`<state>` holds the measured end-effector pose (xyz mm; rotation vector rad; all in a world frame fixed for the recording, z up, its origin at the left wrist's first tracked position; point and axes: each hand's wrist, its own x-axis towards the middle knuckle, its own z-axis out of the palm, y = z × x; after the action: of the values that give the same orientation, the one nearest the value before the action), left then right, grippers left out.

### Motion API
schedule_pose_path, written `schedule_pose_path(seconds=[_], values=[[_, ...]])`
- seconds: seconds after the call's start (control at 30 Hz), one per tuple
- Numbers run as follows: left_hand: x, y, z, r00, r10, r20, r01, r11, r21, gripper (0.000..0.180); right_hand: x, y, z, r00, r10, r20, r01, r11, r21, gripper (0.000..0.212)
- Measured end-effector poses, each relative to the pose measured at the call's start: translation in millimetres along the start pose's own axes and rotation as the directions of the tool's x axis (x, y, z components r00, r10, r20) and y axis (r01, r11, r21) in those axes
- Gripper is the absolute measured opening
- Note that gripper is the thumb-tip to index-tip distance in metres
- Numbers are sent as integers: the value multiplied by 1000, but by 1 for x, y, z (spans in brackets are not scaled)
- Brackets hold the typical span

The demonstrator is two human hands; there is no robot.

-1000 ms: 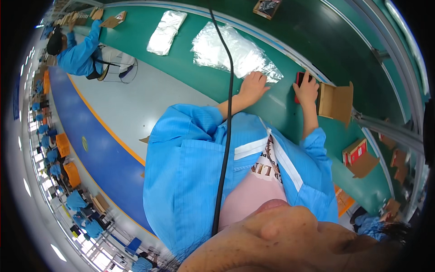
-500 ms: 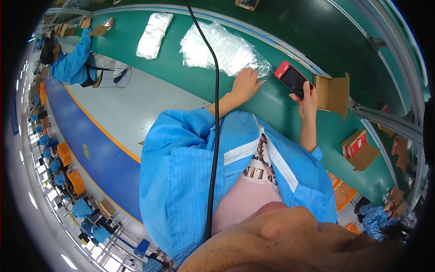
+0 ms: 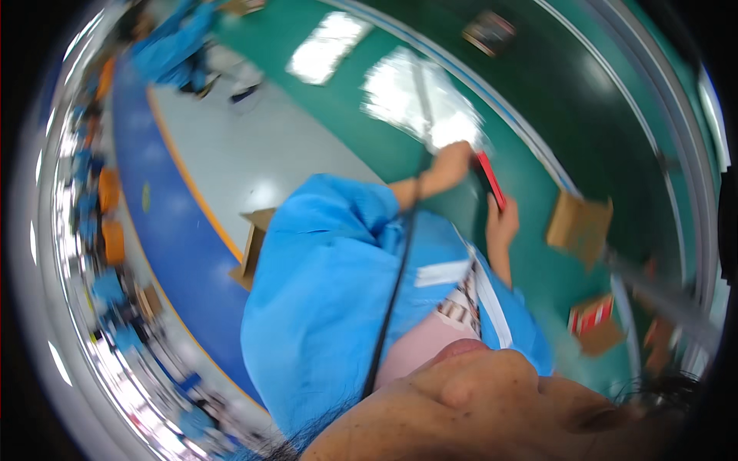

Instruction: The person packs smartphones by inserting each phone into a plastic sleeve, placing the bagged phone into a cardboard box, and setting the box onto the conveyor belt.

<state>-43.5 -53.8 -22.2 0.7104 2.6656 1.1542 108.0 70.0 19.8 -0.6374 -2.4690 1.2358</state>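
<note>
My right hand grips the lower end of a red handheld device with a dark face, shaped like a phone. The device is tilted, so its red side edge shows. My left hand is beside the device's upper end, at the near corner of a spread of clear plastic bags. Its fingers are smeared by motion, and whether they pinch a bag or touch the device cannot be made out. Farther left on the green table lies a second stack of clear bags.
Right of my hands stands an open cardboard box; nearer is another box with red contents. A dark cable hangs across the view. A co-worker in blue sits at the far left. A carton lies behind my left arm.
The view has swung, shifting the scene. My left hand has come closer to the device's upper end. The device has turned from showing its dark screen to showing its red edge.
</note>
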Motion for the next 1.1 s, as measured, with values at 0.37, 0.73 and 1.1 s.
schedule_pose_path(seconds=[0.37, 0.73, 1.1], values=[[-32, 44, -51, 647, 755, -107, -728, 654, 205, 12, 4, -23, -25, 807, 465, 363, -585, 547, 599, 32], [-33, 111, -52, 639, 763, -99, -769, 636, -65, 14, 7, -14, -47, 678, 248, 692, -715, 3, 700, 77], [-46, 89, -54, 989, -145, -23, 108, 824, -556, 37, 16, -48, -47, 631, 264, 730, -729, -119, 674, 42]])
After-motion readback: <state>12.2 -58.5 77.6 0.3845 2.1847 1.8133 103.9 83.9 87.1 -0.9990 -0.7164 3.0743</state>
